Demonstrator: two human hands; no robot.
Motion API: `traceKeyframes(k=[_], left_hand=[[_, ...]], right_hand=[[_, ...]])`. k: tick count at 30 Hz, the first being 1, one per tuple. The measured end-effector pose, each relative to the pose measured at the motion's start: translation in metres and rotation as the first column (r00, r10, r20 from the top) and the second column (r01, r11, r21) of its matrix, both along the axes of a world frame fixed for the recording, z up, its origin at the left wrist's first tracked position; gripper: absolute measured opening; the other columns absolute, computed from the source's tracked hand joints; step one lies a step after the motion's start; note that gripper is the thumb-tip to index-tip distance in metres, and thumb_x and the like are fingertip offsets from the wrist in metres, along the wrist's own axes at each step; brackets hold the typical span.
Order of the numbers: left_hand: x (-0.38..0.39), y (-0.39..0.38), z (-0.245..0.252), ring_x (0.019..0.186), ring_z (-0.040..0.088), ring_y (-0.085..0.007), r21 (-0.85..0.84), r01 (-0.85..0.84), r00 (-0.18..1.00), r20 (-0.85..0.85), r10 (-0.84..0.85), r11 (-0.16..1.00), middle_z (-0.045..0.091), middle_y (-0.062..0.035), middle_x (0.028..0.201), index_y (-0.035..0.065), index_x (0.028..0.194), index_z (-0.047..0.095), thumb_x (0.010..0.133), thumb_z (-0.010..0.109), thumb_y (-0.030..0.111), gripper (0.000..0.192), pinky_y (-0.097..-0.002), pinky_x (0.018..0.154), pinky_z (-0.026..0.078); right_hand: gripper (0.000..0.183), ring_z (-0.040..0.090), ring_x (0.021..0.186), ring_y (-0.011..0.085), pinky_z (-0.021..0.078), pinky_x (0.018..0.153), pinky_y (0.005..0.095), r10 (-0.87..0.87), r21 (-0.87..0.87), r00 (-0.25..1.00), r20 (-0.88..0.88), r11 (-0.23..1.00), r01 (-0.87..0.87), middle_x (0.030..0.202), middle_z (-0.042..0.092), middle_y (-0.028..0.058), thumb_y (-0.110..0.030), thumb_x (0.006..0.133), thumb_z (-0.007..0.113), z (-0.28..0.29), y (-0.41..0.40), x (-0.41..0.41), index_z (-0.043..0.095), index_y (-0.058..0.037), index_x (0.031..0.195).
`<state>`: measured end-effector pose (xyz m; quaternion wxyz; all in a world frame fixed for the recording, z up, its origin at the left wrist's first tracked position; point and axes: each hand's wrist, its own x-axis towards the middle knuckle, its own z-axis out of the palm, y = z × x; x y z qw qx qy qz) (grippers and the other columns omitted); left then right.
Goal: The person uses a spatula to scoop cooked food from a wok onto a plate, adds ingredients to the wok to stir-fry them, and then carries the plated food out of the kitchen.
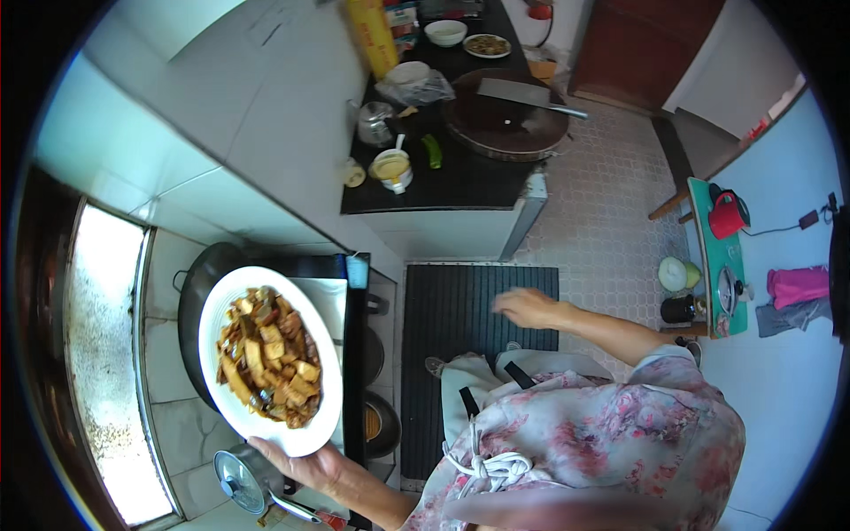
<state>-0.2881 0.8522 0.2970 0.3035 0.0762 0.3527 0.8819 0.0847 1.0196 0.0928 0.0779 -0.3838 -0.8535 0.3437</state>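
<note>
My left hand (307,466) grips the near rim of a white oval plate (219,398). On the plate lies a heap of browned, sauced food (269,362) cut in chunks and strips, with some dark green bits. Beneath the plate are a black wok (199,285), partly hidden, and the stove top (329,292). My right hand (528,307) hangs in the air over a dark ribbed floor mat (458,391), fingers loosely bent and slightly blurred, nothing seen in it.
A lidded saucepan (246,481) stands beside my left hand. Ahead, the dark counter (458,192) carries a round chopping board (491,129) with a cleaver (514,93), a green pepper (431,151) and a cup with a spoon (392,169). A red kettle (727,216) stands on a green table (704,219) at right.
</note>
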Motion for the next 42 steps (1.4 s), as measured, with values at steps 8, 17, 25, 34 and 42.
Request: traceKeyframes(k=[8, 17, 25, 34, 42], left_hand=[[0.125, 0.090, -0.065, 0.121, 0.050, -0.0290, -0.058, 0.284, 0.951, 0.146, -0.273, 0.957, 0.049, -0.0138, 0.135, 0.0043, 0.136, 0.039, 0.090, 0.061, 0.035, 0.060, -0.0489, 0.102, 0.043], [0.211, 0.193, -0.103, 0.120, 0.052, -0.0272, -0.132, 0.498, 0.849, 0.273, -0.452, 0.857, 0.053, -0.0127, 0.130, 0.0043, 0.135, 0.040, 0.093, 0.056, 0.035, 0.055, -0.0446, 0.103, 0.043], [0.232, 0.307, -0.152, 0.118, 0.053, -0.0260, -0.184, 0.555, 0.818, 0.296, -0.493, 0.811, 0.054, -0.0139, 0.127, 0.0002, 0.133, 0.040, 0.094, 0.055, 0.035, 0.054, -0.0429, 0.103, 0.042], [0.242, 0.444, -0.199, 0.113, 0.056, -0.0240, -0.223, 0.590, 0.792, 0.347, -0.502, 0.776, 0.056, -0.0124, 0.123, -0.0008, 0.128, 0.044, 0.094, 0.055, 0.033, 0.050, -0.0394, 0.098, 0.046], [0.238, 0.485, -0.201, 0.118, 0.052, -0.0254, -0.241, 0.577, 0.806, 0.318, -0.498, 0.780, 0.053, -0.0133, 0.127, -0.0001, 0.131, 0.042, 0.095, 0.051, 0.037, 0.052, -0.0404, 0.102, 0.042]], right_hand=[[0.024, 0.063, 0.094, 0.0340, 0.0500, 0.084, 0.0416, -0.039, -0.279, 0.646, 0.762, 0.881, 0.382, 0.097, 0.067, 0.0189, -0.022, 0.082, 0.057, -0.122, -0.114, 0.321, 0.070, -0.0056, 0.093], [0.023, 0.063, 0.098, 0.0267, 0.0497, 0.088, 0.0354, -0.317, -0.303, 0.699, 0.642, 0.732, 0.610, 0.101, 0.068, 0.0110, -0.018, 0.078, 0.059, -0.148, -0.138, 0.402, 0.071, -0.0127, 0.097], [0.020, 0.066, 0.090, 0.0244, 0.0513, 0.083, 0.0348, -0.479, -0.251, 0.798, 0.365, 0.775, 0.580, 0.096, 0.070, 0.0090, -0.015, 0.079, 0.058, -0.117, -0.029, 0.375, 0.070, -0.0091, 0.094], [0.019, 0.068, 0.082, 0.0235, 0.0536, 0.074, 0.0327, -0.501, -0.042, 0.826, 0.260, 0.848, 0.528, 0.094, 0.069, 0.0113, -0.009, 0.082, 0.058, -0.070, 0.125, 0.358, 0.068, -0.0061, 0.099], [0.019, 0.067, 0.073, 0.0207, 0.0524, 0.067, 0.0292, -0.742, 0.057, 0.661, 0.112, 0.669, 0.741, 0.088, 0.069, 0.0129, -0.005, 0.084, 0.059, -0.002, 0.242, 0.329, 0.067, -0.0065, 0.101]])
